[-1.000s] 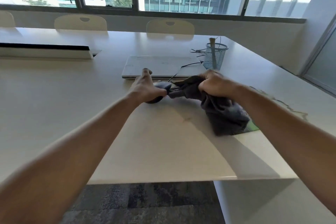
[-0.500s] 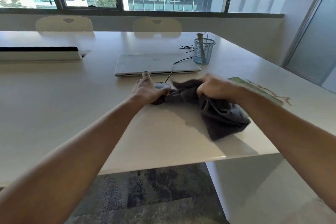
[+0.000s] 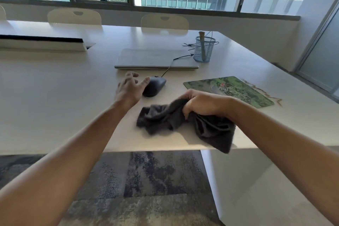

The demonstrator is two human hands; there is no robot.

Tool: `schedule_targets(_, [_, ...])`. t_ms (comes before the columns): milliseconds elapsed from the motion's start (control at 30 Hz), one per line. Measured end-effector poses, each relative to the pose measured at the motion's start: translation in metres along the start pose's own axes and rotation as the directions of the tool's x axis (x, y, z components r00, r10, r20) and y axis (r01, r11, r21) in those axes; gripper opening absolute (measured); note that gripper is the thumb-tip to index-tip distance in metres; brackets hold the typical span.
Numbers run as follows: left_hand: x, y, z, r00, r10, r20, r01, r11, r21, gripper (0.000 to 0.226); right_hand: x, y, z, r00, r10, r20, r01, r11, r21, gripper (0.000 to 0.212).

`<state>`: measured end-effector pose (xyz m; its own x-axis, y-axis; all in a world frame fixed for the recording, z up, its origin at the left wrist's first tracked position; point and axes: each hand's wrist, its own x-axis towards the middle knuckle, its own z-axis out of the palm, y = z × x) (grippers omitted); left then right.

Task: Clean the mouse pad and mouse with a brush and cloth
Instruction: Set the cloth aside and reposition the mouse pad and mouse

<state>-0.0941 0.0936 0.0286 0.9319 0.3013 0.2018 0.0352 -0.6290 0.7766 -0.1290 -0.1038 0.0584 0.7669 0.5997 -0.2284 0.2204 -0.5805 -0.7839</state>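
**Mouse (image 3: pixel 156 85) and mouse pad (image 3: pixel 229 90) on table (image 3: pixel 55 97), cloth (image 3: pixel 165 119) in right hand (image 3: pixel 200 102)**

We see the pale table filling most of the view. A closed laptop (image 3: pixel 152 58) lies flat mid-table, just beyond the mouse. The mouse pad has a green print and lies flat on the right side, apart from the mouse.

The cloth is dark grey and bunched. Its left part rests on the table and its right end hangs over the near edge. Our right hand is clenched around the middle of it.

Our left hand (image 3: pixel 128 90) is released, fingers spread and holding nothing. The thumb tip is at the mouse's left side, and we can't tell if it touches.

The mouse is dark, sits on bare table off the pad, and its cable runs toward the laptop. A blue mesh cup (image 3: pixel 202 49) stands by the laptop's right corner.
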Motion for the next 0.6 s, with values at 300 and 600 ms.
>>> schedule_targets(300, [-0.030,0.041,0.036,0.980,0.195,-0.043,-0.189,0.977,0.102,0.044,-0.058,0.023,-0.029,0.999,-0.023,-0.038,0.025,0.998,0.050,0.046])
schedule_targets(600, [-0.042,0.072,0.091,0.910,0.370,0.186,-0.407,0.882,0.236,0.048,-0.127,0.054,-0.093,0.970,0.233,0.061,-0.214,0.950,-0.225,0.028])
